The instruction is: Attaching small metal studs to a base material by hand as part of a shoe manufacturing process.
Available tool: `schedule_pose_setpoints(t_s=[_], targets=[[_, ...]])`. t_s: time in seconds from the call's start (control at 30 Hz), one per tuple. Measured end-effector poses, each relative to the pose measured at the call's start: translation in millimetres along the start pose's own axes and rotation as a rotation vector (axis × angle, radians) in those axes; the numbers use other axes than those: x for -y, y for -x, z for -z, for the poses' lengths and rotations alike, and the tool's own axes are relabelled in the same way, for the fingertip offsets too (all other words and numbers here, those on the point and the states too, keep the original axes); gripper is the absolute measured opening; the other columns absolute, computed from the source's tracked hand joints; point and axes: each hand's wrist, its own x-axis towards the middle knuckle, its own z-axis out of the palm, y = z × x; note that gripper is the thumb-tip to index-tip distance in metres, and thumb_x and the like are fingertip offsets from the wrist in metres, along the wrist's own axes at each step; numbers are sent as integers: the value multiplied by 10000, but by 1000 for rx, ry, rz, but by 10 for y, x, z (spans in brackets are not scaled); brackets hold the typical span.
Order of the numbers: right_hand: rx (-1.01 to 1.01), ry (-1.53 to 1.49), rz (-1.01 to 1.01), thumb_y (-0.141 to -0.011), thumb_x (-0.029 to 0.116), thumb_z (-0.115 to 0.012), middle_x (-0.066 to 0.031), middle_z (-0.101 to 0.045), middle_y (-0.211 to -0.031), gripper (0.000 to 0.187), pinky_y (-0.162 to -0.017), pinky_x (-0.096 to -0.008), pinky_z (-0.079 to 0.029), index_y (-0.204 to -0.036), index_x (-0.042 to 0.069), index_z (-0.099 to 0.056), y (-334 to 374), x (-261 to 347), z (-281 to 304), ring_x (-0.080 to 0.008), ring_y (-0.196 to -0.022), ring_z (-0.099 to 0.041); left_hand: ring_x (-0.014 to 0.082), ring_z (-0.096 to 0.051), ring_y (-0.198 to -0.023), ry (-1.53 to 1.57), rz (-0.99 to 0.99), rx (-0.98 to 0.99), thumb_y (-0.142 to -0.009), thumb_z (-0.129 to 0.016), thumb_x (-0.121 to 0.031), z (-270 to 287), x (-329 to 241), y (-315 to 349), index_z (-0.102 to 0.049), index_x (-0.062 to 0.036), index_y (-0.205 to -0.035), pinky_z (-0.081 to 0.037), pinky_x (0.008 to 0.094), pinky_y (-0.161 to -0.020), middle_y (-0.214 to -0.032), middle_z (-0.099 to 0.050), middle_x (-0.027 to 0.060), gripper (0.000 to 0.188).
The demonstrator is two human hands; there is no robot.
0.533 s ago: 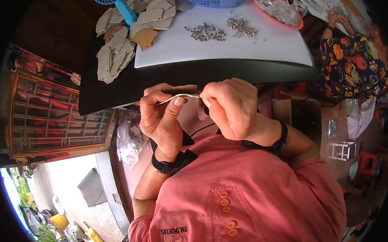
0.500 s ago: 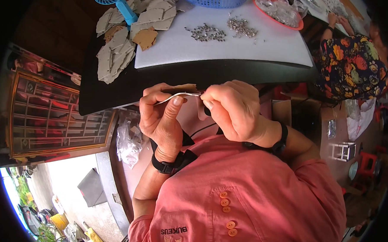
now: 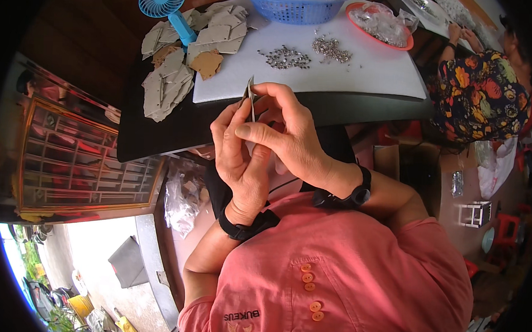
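A thin, flat greyish piece stands nearly edge-on between my hands, above the near edge of the dark table. My left hand pinches it low between the fingers. Bent round its other side, my right hand has its thumb reaching across to the left fingers and its index finger at the piece's upper part. Much of the piece is hidden behind the fingers. Similar flat grey pieces lie stacked at the table's left, with a tan one beside them. Small shiny metal bits are spread on the white mat.
A second heap of metal bits lies to the right. Behind are a blue basket and a red tray with clear bags. A blue fan stands far left. Another person in a flowered top works at far right.
The flat piece has turned from lying nearly level to standing upright. My right hand has moved left, closer to my left hand. The view has shifted slightly, bringing more of the basket in.
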Motion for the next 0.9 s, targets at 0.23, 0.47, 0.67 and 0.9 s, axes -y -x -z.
schedule_pose_setpoints(t_s=[0.23, 0.47, 0.67, 0.9], targets=[[-16, -48, -111, -959, 70, -633, -48, -676, -918, 307, -570, -201, -480, -1245, -20, -570, -16, -25, 104, -69, -693, -619, 187, -585, -1162, 59, 126, -70, -904, -607, 28, 34, 19, -49, -548, 28, -1405, -504, 322, -996, -1340, -534, 95, 505], [-115, -105, -229, -904, -9, -599, -26, -665, -814, 251, -570, -215, -488, -1153, -2, -619, -40, -2, 348, -56, -669, -594, 206, -597, -1089, -123, 359, -7, -862, -698, -9, 206, 199, -390, -611, -16, -1313, -581, 311, -818, -1286, -525, 123, 459], [-105, -27, -102, -906, -36, -585, -33, -677, -840, 255, -577, -219, -492, -1158, -11, -609, 42, 51, 365, -55, -675, -587, 172, -627, -958, -866, -264, -90, -836, -735, -31, 216, 197, -390, -690, -44, -1172, -516, 283, -801, -1282, -578, 102, 339], [62, -122, -54, -913, -42, -609, -65, -691, -939, 274, -732, -246, -530, -1186, -30, -596, 85, 102, 331, -90, -811, -626, 147, -611, -967, 212, 230, -42, -880, -711, 39, 40, -34, -242, -681, -3, -1116, -527, 257, -764, -1151, -643, 91, 242]])
